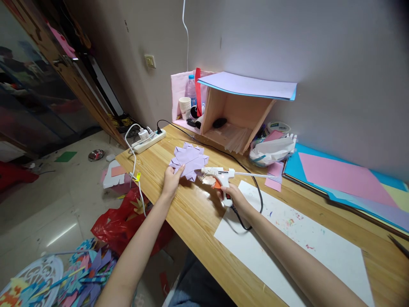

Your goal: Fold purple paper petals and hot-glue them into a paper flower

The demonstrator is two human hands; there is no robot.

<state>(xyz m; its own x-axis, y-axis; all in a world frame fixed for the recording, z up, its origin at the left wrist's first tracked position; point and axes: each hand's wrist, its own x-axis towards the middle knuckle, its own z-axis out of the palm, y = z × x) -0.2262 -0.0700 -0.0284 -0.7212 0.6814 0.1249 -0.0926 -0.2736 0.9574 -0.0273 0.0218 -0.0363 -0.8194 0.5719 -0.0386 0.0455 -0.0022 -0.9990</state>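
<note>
My left hand pinches the near edge of a lilac folded-paper piece with a pointed, star-like outline, held above the wooden table. In my right hand is a white hot glue gun, gripped round its handle with a finger by the orange trigger. The nozzle points left and lies close to the paper's right-hand point; whether they touch I cannot tell. A clear glue stick sticks out of the gun's back. From the handle, a black cord loops over the table.
A white power strip with plugs sits at the table's left corner. Behind stands an open pink box topped with paper sheets. A stained white sheet lies under my right forearm. Coloured paper is stacked at right. Red plastic lies below left.
</note>
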